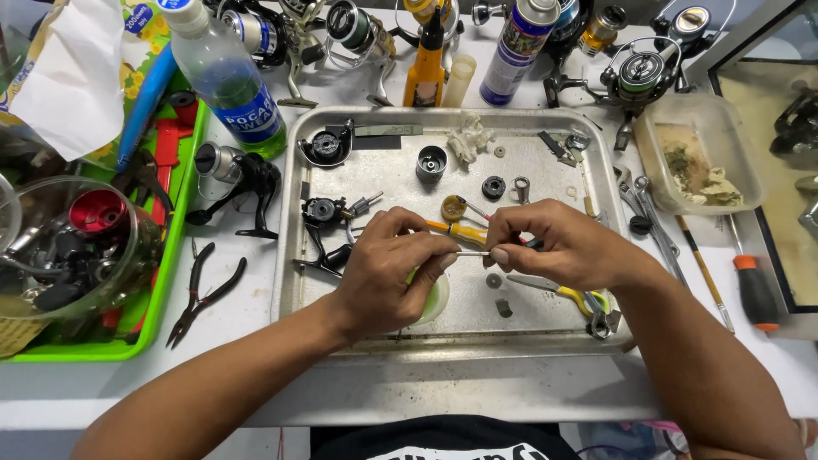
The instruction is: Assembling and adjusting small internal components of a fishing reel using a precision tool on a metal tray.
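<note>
My white bench carries the metal tray in the middle — left of it lie black pliers, a green tray and a drink bottle; right of it, wrenches, an orange-handled screwdriver and a clear plastic tub.

Both forearms reach in from below and converge at the centre. The left hand is curled, thumb and forefinger pinched in a tight grip. The right hand faces it, fingertips pinched, nearly touching the left's.
</note>
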